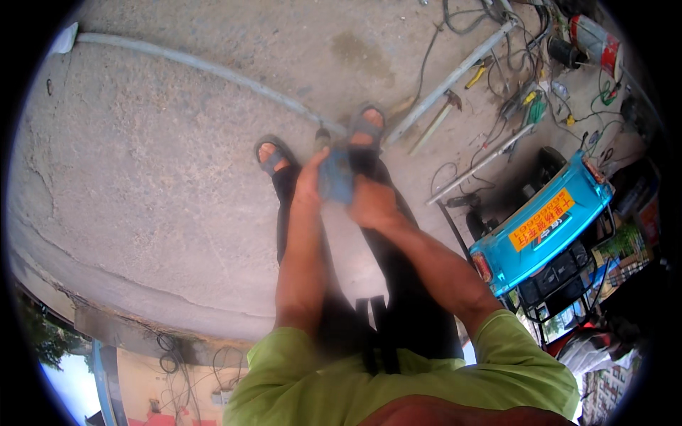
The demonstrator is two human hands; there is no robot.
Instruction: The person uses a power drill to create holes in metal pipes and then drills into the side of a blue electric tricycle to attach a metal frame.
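A blue power tool [335,177], apparently a drill, is held between both hands over my sandalled feet, slightly blurred. My left hand [312,174] wraps its left side near the dark front end. My right hand [373,202] grips it at the right rear. The tool's tip points away from me toward a long grey metal pipe [199,64] lying on the concrete just beyond my feet; whether they touch I cannot tell. A second pipe [452,79] runs diagonally from near my right foot, with a hammer [440,117] beside it.
At the right lie tangled cables, yellow-handled pliers [479,73], a green tool [535,108], a metal tube [480,163] and a red-and-white bucket [595,46]. A turquoise vehicle [497,266] with black racks stands close on my right. A wall [185,373] with hanging cables shows at the lower left.
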